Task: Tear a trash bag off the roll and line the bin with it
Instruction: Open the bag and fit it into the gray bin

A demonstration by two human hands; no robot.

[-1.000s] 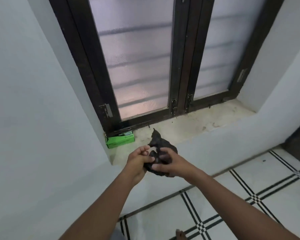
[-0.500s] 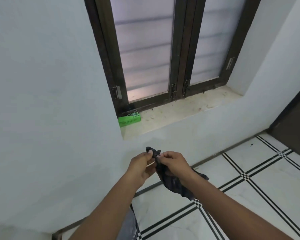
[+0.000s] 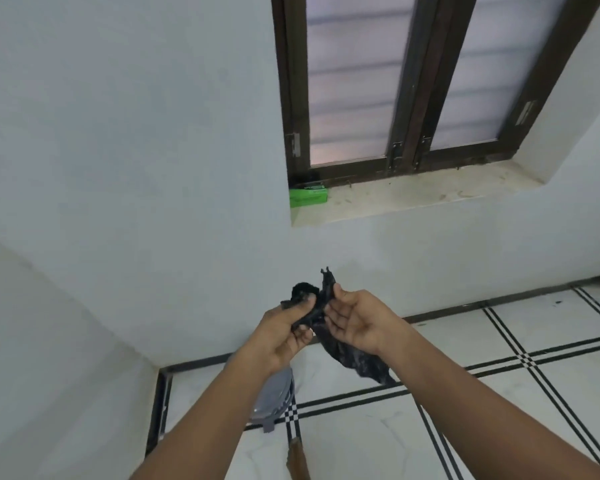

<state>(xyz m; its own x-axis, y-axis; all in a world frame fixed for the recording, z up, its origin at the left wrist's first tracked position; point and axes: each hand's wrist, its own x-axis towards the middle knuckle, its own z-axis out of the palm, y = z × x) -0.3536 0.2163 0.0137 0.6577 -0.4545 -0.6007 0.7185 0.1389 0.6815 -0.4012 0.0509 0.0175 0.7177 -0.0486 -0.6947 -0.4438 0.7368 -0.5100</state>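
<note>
Hands (image 3: 321, 317) above grey bin (image 3: 274, 398)

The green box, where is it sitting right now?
In the head view, the green cardboard box sits at the left end of the stone windowsill, tucked against the dark wooden window frame, above and beyond both hands.

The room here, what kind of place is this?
Probably a room in a home: plain white walls, a dark-framed frosted window over a stone sill, a white tiled floor with black lines, and a grey bin.
</note>
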